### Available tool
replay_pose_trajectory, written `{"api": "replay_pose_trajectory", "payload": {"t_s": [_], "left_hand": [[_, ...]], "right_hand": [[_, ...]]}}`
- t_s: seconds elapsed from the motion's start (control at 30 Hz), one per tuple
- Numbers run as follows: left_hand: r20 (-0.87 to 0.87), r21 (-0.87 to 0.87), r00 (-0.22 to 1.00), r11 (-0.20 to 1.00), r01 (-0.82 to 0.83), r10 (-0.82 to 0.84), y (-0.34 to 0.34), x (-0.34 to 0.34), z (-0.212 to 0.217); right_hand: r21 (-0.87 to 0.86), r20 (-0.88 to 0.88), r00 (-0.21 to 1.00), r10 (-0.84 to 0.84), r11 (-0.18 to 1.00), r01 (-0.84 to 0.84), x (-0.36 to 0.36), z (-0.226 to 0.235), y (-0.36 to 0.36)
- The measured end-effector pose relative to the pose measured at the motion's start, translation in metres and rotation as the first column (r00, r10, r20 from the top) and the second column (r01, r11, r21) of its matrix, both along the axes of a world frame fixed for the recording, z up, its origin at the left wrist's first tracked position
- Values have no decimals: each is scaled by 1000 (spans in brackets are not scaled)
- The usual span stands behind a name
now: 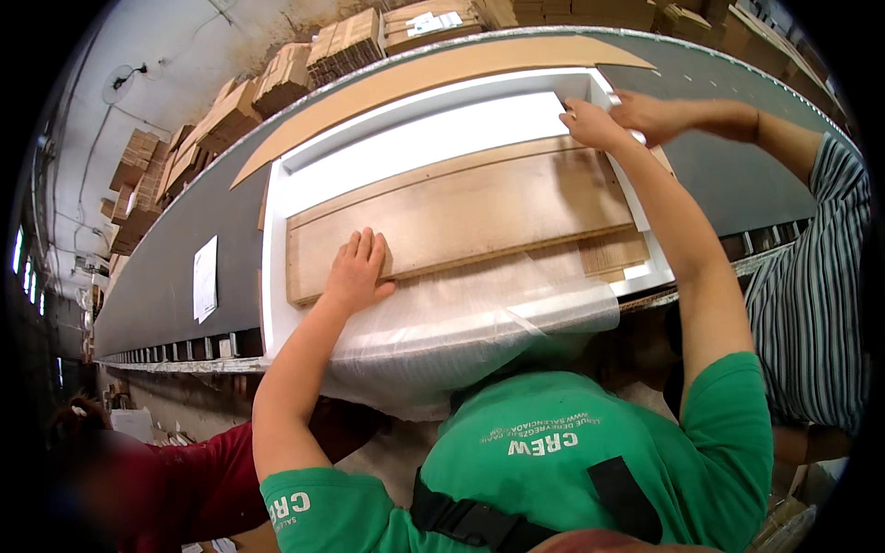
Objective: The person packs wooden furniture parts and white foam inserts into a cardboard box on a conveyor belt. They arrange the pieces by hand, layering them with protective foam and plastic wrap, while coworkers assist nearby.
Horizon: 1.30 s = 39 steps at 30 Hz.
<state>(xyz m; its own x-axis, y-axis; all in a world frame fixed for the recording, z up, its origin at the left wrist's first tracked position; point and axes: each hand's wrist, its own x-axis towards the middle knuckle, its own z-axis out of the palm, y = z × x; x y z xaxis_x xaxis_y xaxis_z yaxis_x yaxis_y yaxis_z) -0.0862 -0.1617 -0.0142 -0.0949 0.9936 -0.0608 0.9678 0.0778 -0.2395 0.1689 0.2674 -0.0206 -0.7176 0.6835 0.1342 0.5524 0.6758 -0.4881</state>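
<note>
A wooden panel (pixel 461 203) lies at a slant inside a white shallow frame (pixel 274 267). My left hand (pixel 358 272) rests flat on the panel's near left part, fingers stretched and thumb at its near edge. At the frame's far right corner, my right hand (pixel 592 123) has its fingers curled; what they grip, if anything, is hidden. Touching the same corner is a co-worker's hand (pixel 645 116), close beside mine. Beyond the panel shows a white inner board (pixel 415 147). Translucent wrapping sheet (pixel 479 323) spills over the frame's near side, toward my body.
The frame sits on a dark conveyor belt (pixel 166 286), with a cardboard sheet (pixel 442 83) beneath its far side. Folded cardboard (pixel 613 255) shows under the panel. A paper sheet (pixel 206 278) lies at left. Carton stacks (pixel 346 46) stand beyond. People stand at both sides.
</note>
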Motion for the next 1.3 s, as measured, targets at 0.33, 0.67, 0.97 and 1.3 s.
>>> {"api": "replay_pose_trajectory", "payload": {"t_s": [0.33, 0.67, 0.97, 1.3], "left_hand": [[35, 90, 982, 979, 182, -185, -1, -17, -1], [118, 261, 956, 937, 231, -268, -1, -28, -8], [138, 302, 949, 924, 233, -285, 2, -31, -11], [148, 302, 946, 924, 233, -287, 5, -28, -8]], "right_hand": [[-284, 113, 969, -219, 928, 242, -28, -18, 28], [-326, 213, 942, -261, 889, 320, -55, -30, 28], [-504, 164, 920, -355, 772, 388, -51, -25, 37], [-805, 16, 915, -404, 537, 252, -43, -27, 52]]}}
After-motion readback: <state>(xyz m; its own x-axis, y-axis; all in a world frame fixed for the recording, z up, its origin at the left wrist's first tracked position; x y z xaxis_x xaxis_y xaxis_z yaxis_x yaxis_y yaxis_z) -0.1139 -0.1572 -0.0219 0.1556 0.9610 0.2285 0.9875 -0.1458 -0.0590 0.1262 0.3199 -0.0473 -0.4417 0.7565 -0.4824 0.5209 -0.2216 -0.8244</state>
